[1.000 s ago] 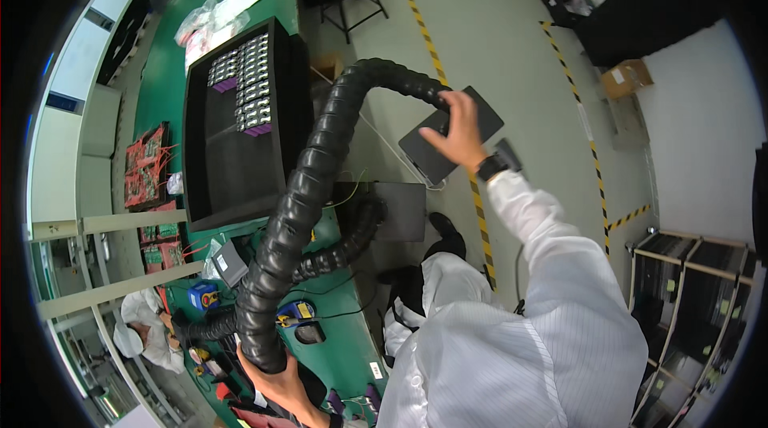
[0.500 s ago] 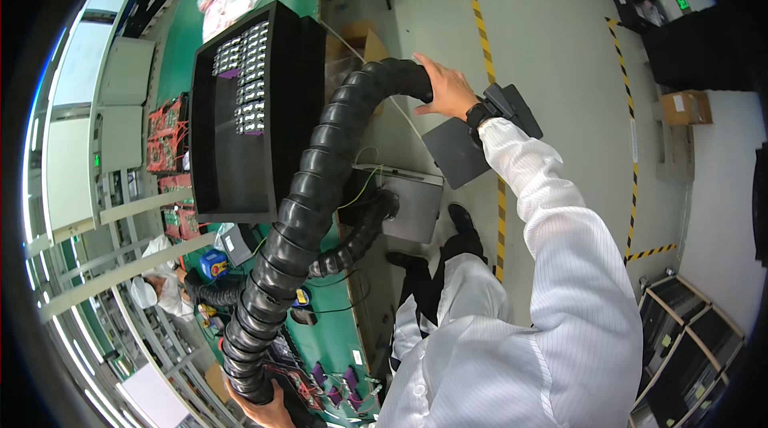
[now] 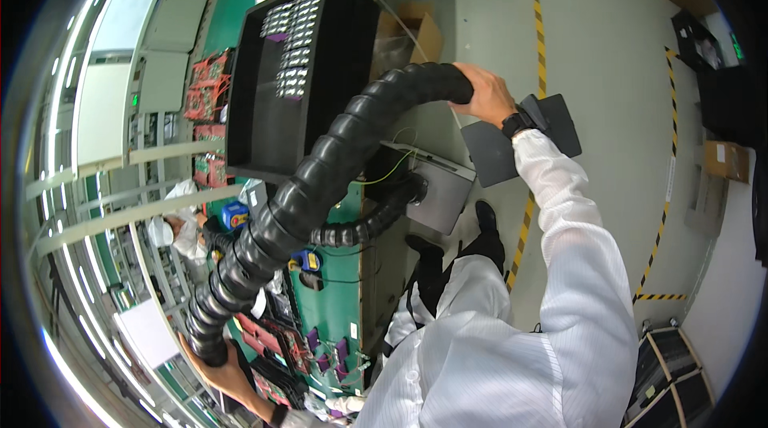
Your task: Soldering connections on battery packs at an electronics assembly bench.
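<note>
A long black ribbed flexible hose (image 3: 308,176) arches up close across the view, above a green bench. Its far end is gripped by my right hand (image 3: 486,96), the fingers wrapped over the rim. At the near left, my left hand (image 3: 228,376) is closed around the hose's other end, the palm side hidden. Behind the arch, a second black hose (image 3: 356,230) runs to a grey metal box (image 3: 438,192) on the floor. A thin yellow-green wire lies by that box.
On the green bench (image 3: 340,292) stand a deep black tray (image 3: 260,132) with rows of small metal parts, red-wired circuit boards (image 3: 210,84) and blue tape measures (image 3: 236,215). Shelving posts (image 3: 104,220) rise at left, near a person in a white cap (image 3: 162,231). Cardboard boxes (image 3: 416,32) sit beyond.
The hose's lower end and my left hand have moved left and up, so more of the hand shows. My right hand still grips the far end. The whole view has shifted.
</note>
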`<control>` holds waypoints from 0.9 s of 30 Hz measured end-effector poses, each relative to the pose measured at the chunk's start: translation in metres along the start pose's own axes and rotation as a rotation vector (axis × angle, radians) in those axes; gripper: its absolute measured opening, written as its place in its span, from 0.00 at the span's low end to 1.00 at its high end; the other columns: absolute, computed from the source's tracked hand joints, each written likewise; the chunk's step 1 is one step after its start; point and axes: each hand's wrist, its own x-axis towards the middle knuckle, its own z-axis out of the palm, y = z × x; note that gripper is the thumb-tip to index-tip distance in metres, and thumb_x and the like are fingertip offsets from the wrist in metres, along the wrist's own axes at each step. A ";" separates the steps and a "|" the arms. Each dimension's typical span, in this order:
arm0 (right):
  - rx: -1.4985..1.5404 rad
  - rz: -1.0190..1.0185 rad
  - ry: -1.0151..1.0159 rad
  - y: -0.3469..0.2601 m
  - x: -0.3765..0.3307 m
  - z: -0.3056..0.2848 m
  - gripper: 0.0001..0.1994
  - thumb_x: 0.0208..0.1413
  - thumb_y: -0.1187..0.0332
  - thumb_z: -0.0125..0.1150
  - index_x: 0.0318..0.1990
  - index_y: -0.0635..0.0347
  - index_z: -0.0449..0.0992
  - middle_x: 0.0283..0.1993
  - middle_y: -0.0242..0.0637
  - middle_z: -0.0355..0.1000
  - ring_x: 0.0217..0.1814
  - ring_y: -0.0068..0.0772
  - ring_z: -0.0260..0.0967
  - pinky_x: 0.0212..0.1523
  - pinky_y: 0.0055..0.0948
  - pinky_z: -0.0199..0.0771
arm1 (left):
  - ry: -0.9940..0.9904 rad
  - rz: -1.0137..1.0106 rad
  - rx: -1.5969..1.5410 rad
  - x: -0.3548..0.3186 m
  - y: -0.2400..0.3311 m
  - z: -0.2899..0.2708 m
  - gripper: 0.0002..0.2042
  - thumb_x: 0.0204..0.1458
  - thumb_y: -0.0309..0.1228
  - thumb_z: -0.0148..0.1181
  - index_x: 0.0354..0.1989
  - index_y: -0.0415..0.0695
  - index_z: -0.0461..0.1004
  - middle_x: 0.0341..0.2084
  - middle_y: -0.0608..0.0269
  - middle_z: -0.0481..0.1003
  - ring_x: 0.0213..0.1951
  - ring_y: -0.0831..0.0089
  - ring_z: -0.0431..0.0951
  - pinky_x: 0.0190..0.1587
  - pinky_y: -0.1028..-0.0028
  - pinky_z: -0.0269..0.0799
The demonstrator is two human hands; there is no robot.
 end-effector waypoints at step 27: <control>-0.150 -0.177 -0.210 -0.057 -0.074 0.031 0.42 0.30 0.67 0.83 0.61 0.51 0.75 0.54 0.40 0.77 0.57 0.49 0.75 0.60 0.47 0.72 | 0.174 0.000 0.037 0.034 -0.107 0.026 0.51 0.37 0.16 0.76 0.77 0.56 0.65 0.63 0.49 0.74 0.64 0.47 0.74 0.67 0.56 0.67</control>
